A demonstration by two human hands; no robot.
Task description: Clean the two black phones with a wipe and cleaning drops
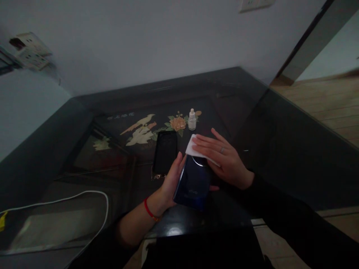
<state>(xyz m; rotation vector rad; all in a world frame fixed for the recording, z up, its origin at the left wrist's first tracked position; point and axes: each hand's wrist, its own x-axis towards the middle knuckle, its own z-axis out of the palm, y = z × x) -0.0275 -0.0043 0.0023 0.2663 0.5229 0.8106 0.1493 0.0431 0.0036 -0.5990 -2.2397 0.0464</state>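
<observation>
My left hand grips a dark blue phone from below, its back side up, with the thumb along the left edge. My right hand lies flat with fingers stretched out, pressing a white cloth onto the top end of the phone near its camera ring. A ring shows on one finger of the right hand, and a red string circles the left wrist.
A black phone case lies on the dark glass table just left of the hands. A small white dropper bottle stands behind them. A white cable curves at the front left. Wooden floor lies to the right.
</observation>
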